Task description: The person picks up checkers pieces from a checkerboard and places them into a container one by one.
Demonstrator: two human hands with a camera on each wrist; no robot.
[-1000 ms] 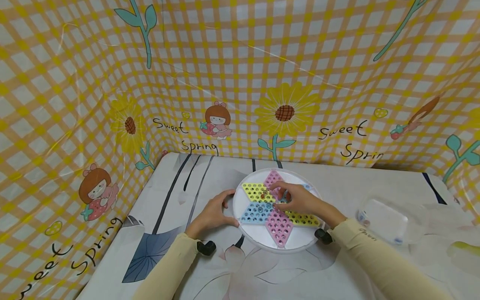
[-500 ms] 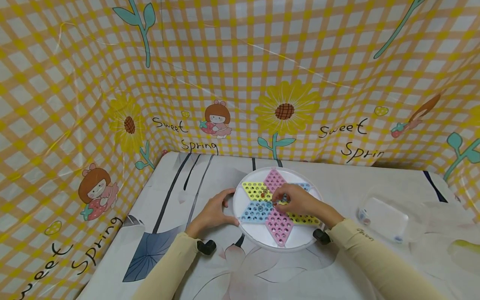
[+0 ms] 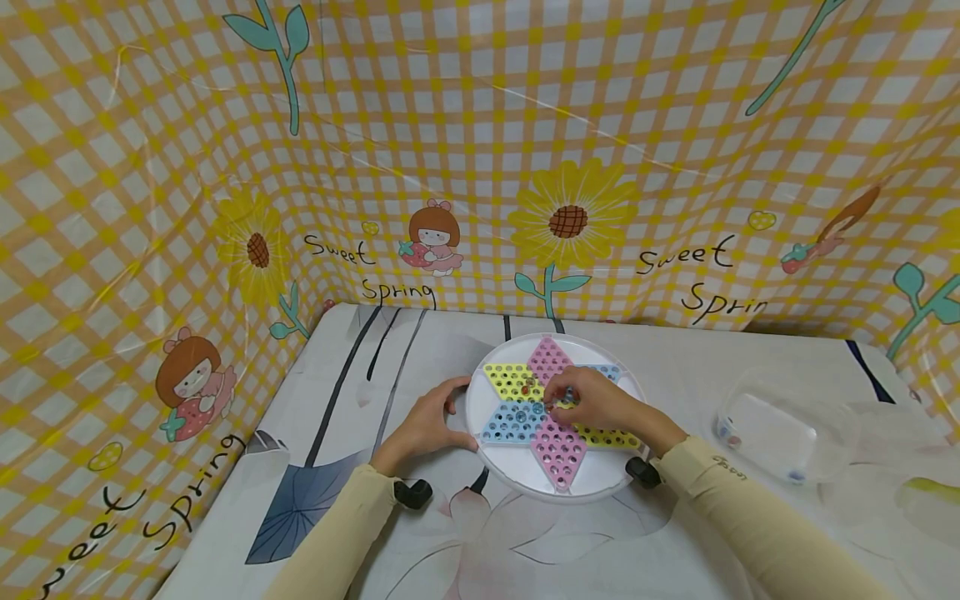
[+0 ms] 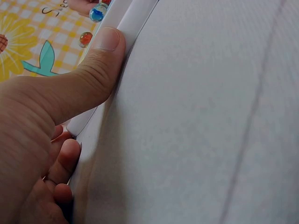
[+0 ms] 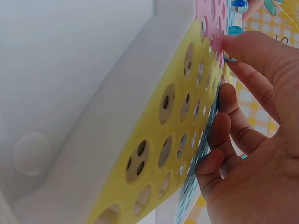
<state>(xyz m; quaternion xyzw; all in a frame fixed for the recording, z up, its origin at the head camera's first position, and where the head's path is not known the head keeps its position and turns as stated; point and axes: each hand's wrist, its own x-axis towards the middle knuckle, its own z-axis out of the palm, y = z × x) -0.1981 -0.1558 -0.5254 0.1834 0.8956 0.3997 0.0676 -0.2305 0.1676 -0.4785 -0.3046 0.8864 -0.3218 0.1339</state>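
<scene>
A round white Chinese checkers board [image 3: 517, 477] with a pink, yellow and blue star of holes lies on the table. My left hand [image 3: 427, 423] holds its left rim; the left wrist view shows the thumb [image 4: 100, 60] on the edge and the fingers lower, beside it. Over the star's middle, my right hand [image 3: 596, 404] pinches a marble [image 5: 230, 58], mostly hidden between thumb and index finger in the right wrist view. A blue marble [image 4: 97, 12] and an orange marble [image 4: 85, 39] sit on the board, as do a teal marble [image 5: 235, 30] and others near the centre.
To the right stands a clear plastic tub [image 3: 776, 437] with small coloured spots at its corners. A yellow checked curtain [image 3: 465, 125] rises behind and to the left of the table, which has a floral-printed white cover [image 3: 450, 575].
Between one second and half a second ago, my right hand's thumb and fingers came together near the board's middle. Since then it has hardly moved. My left hand stays on the rim.
</scene>
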